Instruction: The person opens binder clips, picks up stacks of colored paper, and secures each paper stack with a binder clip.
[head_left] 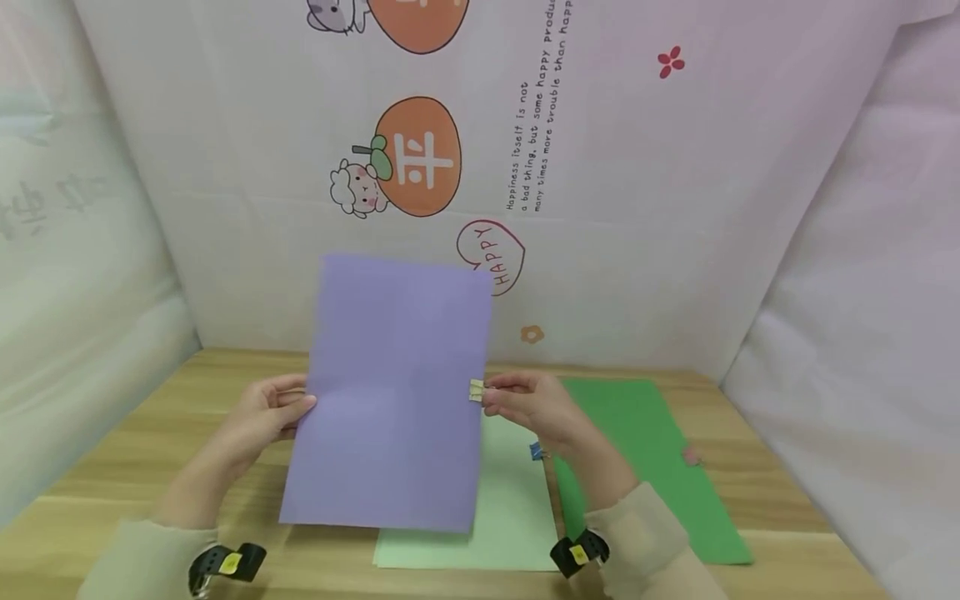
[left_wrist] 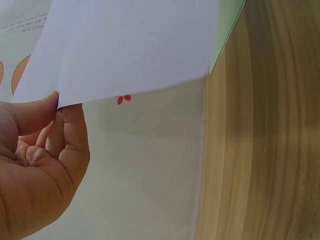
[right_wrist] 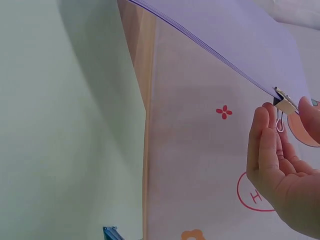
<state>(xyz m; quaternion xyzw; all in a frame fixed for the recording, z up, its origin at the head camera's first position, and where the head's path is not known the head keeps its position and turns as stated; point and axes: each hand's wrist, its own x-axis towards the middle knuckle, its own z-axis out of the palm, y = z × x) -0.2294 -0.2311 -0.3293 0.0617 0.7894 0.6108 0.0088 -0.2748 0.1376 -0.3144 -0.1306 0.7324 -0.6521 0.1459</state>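
A stack of purple paper (head_left: 393, 400) is held up, tilted, above the table. My left hand (head_left: 262, 412) pinches its left edge between thumb and fingers; the left wrist view shows the thumb lying on the purple sheet (left_wrist: 125, 50). On the right edge sits a pale yellow binder clip (head_left: 476, 390), which my right hand (head_left: 536, 408) grips at the edge. In the right wrist view the binder clip (right_wrist: 285, 104) bites onto several sheets, one wire handle hanging by the fingers. Under the purple stack lies pale green paper (head_left: 517, 492), partly covered.
A blue binder clip (head_left: 536, 451) is on the right edge of the pale green paper. Darker green paper (head_left: 645, 450) with a pink clip (head_left: 692, 456) lies to the right on the wooden table (head_left: 150, 433). Behind rises a printed white cloth (head_left: 615, 250).
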